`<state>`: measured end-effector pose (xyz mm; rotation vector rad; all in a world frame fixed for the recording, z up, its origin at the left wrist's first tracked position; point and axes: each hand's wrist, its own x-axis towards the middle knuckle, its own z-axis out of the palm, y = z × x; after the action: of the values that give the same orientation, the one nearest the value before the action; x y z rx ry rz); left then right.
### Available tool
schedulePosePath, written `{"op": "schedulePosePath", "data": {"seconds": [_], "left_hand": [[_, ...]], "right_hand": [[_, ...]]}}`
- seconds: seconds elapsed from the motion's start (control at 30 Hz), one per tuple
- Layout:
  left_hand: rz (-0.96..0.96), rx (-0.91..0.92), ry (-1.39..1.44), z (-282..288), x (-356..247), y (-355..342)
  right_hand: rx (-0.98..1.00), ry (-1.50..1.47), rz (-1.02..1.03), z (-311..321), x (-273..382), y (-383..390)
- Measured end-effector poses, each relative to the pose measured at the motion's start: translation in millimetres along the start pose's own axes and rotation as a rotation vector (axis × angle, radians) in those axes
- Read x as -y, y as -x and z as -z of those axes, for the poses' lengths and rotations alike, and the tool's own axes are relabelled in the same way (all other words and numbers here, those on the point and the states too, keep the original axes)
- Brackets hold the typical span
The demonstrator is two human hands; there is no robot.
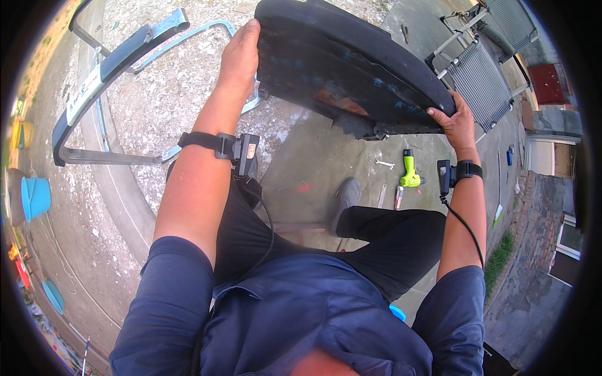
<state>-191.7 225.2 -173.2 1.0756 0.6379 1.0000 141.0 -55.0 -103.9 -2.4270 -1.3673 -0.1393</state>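
Raised in front of me is a wide black padded chair seat (338,69), tilted, its scuffed, ragged-edged side facing me. My left hand (239,61) grips its left end, fingers hidden behind it. At the right end my right hand (459,122) is closed on the edge, thumb on the near side. Below the seat, on the concrete, lie a lime-green cordless drill (409,170), a small wrench (384,164) and a red-and-grey hand tool (399,197) whose kind I cannot make out.
A metal chair frame (113,69) with dark armrests stands on the left. A folding lounge chair (480,81) with grey mesh is at the upper right. Blue tubs (36,198) sit at far left. A brick wall (533,225) runs along the right. Pale rubble (169,75) covers ground ahead.
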Motion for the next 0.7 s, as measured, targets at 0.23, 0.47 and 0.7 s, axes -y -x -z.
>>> {"op": "schedulePosePath", "data": {"seconds": [0.23, 0.47, 0.7], "left_hand": [[0.004, 0.000, -0.006, -1.0, -1.2, 1.6], [0.008, 0.006, 0.006, -1.5, -2.3, 3.2], [0.002, 0.011, 0.002, -1.6, -2.5, 3.5]], "right_hand": [[0.009, -0.013, 0.005, 1.8, 2.6, 1.3], [-0.001, -0.006, 0.010, 2.3, 4.8, 1.9], [-0.004, -0.009, 0.014, 2.4, 3.1, 1.3]]}}
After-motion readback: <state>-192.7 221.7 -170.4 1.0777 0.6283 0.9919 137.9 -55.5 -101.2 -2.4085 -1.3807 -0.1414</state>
